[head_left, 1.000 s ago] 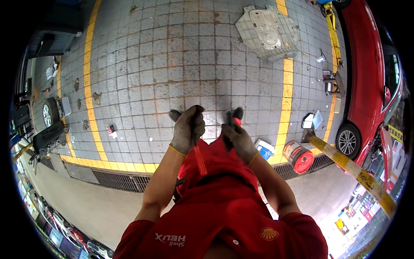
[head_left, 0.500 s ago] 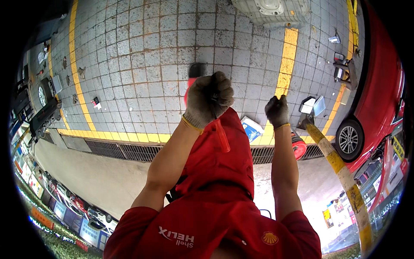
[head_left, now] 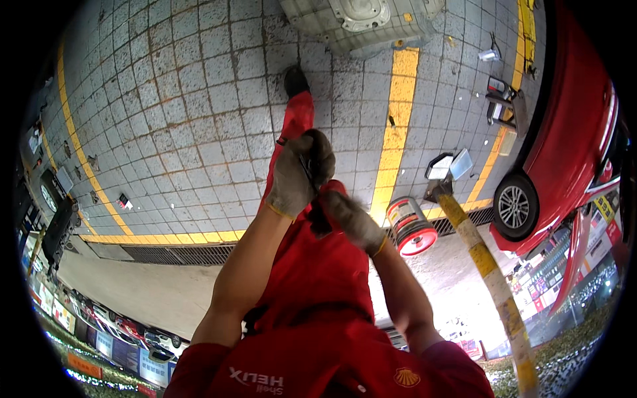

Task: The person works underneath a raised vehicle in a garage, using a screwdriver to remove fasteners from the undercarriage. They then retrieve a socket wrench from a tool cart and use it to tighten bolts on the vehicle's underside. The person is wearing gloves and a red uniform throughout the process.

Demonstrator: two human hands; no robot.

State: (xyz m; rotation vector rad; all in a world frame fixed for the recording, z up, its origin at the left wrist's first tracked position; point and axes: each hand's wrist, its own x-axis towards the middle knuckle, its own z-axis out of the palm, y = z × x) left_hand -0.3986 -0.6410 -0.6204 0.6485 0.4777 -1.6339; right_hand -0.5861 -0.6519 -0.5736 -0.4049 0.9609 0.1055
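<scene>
My left hand point(head_left: 300, 172), in a grey-brown work glove with darkened fingers, is closed around a dark, slim item that I cannot make out. Just right of it and slightly lower, my right hand point(head_left: 350, 219), gloved the same way, is closed against a red piece point(head_left: 333, 187), apparently a tool handle, with a dark part hanging below. Blur and the fingers hide how these pieces join. Both hands are close together over my red trousers point(head_left: 312, 265) and one dark shoe point(head_left: 296, 81).
A plastic underbody panel point(head_left: 361, 33) lies ahead. To the right are a red bucket point(head_left: 411, 229), a striped post point(head_left: 484, 259), small containers point(head_left: 451, 166) and a red car point(head_left: 564, 146). At left are a loose wheel point(head_left: 52, 194), yellow floor lines point(head_left: 81, 151) and a drain grate point(head_left: 172, 254).
From half a second ago, my right hand has moved left and down to join my left hand, which moved slightly left and down. The view has shifted, bringing the panel lower into sight.
</scene>
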